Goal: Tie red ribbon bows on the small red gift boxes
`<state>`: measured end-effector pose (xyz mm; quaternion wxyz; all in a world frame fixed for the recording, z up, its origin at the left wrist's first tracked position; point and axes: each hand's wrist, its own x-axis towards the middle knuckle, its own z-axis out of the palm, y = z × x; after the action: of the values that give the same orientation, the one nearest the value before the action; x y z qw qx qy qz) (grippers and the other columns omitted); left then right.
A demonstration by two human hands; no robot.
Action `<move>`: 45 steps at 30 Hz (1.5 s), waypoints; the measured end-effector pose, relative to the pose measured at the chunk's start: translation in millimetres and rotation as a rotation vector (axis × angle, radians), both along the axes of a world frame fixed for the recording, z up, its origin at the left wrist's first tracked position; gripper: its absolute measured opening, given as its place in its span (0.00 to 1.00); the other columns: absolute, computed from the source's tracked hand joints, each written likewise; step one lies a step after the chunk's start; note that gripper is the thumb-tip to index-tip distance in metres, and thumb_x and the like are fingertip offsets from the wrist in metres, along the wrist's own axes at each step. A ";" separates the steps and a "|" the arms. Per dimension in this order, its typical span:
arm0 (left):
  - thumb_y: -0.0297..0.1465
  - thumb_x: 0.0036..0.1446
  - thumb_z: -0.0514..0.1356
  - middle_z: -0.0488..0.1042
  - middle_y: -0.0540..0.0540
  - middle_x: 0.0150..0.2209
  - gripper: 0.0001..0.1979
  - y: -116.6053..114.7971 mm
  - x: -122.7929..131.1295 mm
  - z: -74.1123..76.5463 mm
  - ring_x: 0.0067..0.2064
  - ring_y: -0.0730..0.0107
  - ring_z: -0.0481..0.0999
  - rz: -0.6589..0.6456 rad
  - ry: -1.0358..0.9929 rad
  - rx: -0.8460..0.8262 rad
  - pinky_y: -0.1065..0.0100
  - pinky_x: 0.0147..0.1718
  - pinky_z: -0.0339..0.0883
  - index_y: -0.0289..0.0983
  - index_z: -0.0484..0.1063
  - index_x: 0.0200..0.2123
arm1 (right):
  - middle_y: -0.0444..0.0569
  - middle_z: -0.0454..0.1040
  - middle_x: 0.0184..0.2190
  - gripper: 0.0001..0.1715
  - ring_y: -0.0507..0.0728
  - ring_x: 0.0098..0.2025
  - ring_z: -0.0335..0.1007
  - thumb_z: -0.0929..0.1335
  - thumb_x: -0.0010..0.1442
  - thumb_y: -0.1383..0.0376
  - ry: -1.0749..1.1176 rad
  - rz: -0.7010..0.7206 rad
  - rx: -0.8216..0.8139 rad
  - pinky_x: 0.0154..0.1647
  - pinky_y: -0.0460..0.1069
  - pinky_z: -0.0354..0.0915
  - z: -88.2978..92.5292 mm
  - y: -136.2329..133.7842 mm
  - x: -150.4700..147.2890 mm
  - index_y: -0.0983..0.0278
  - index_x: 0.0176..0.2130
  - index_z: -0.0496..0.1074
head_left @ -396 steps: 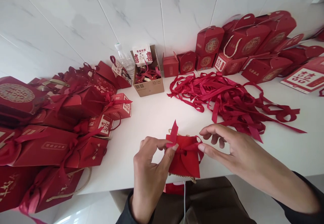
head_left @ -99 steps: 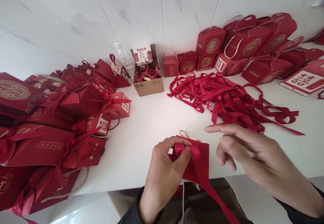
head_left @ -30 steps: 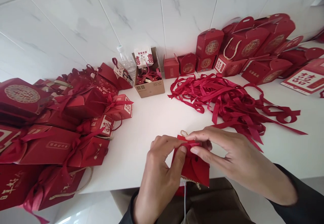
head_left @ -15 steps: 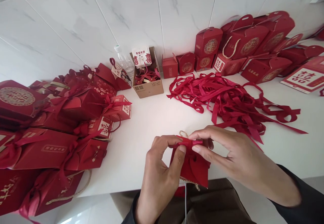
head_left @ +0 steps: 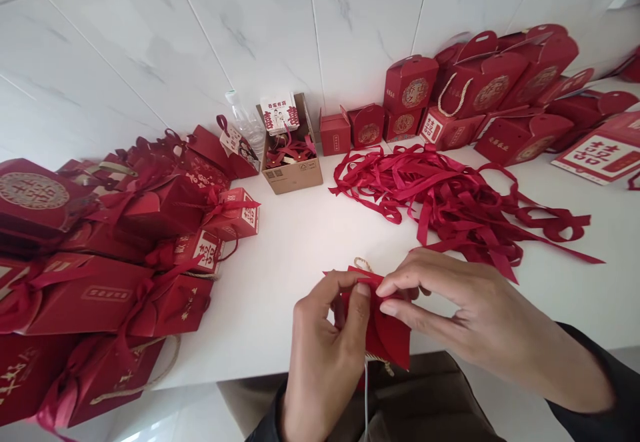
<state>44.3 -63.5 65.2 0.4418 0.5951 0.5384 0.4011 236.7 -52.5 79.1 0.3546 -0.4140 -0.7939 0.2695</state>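
Note:
A small red gift box (head_left: 393, 339) with a twisted rope handle sits at the table's front edge under both hands. Across its top, my left hand (head_left: 333, 332) pinches a red ribbon (head_left: 368, 283) between thumb and forefinger. My right hand (head_left: 445, 302) also pinches at the ribbon, thumb and forefinger close together, just right of the left thumb. The fingers cover much of the ribbon and the box's top, so the shape of any knot cannot be made out. One ribbon tip pokes out left of the left forefinger.
A loose heap of red ribbons (head_left: 450, 202) lies beyond my right hand. Red boxes with bows (head_left: 100, 289) are stacked at the left. A cardboard box (head_left: 295, 174) and a clear bottle (head_left: 245, 119) stand by the wall. More red boxes (head_left: 493, 89) line the back right.
My left hand has shifted slightly right, closer to my right hand. The ribbon end that stuck out between the right fingers is now hidden; a tip shows at the left.

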 end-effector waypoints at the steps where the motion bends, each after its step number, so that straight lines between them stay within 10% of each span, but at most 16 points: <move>1: 0.37 0.71 0.58 0.82 0.48 0.34 0.12 0.9 -0.6 -0.2 0.33 0.71 0.75 -0.022 -0.081 -0.061 0.71 0.33 0.68 0.40 0.81 0.41 | 0.39 0.77 0.37 0.03 0.49 0.37 0.76 0.72 0.70 0.66 0.001 -0.005 -0.008 0.40 0.43 0.69 -0.2 0.3 -0.4 0.58 0.42 0.73; 13: 0.47 0.63 0.65 0.69 0.55 0.16 0.18 9.5 1.0 -1.2 0.15 0.79 0.64 -0.003 -0.391 -0.338 0.79 0.15 0.57 0.37 0.71 0.35 | 0.40 0.74 0.35 0.07 0.48 0.36 0.73 0.70 0.70 0.71 0.003 0.071 0.043 0.39 0.42 0.66 3.1 5.1 0.2 0.59 0.40 0.75; 45: 0.48 0.63 0.66 0.72 0.51 0.23 0.21 5.5 -1.1 -3.9 0.23 0.77 0.71 -0.158 -0.472 -0.385 0.75 0.24 0.72 0.34 0.81 0.39 | 0.46 0.81 0.46 0.10 0.54 0.47 0.80 0.66 0.72 0.70 -0.029 0.032 -0.012 0.48 0.48 0.74 4.9 11.5 -8.9 0.58 0.50 0.73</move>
<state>43.3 -57.9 61.3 0.6889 0.4309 0.4391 0.3833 227.8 -41.1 83.9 0.3362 -0.4074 -0.8038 0.2736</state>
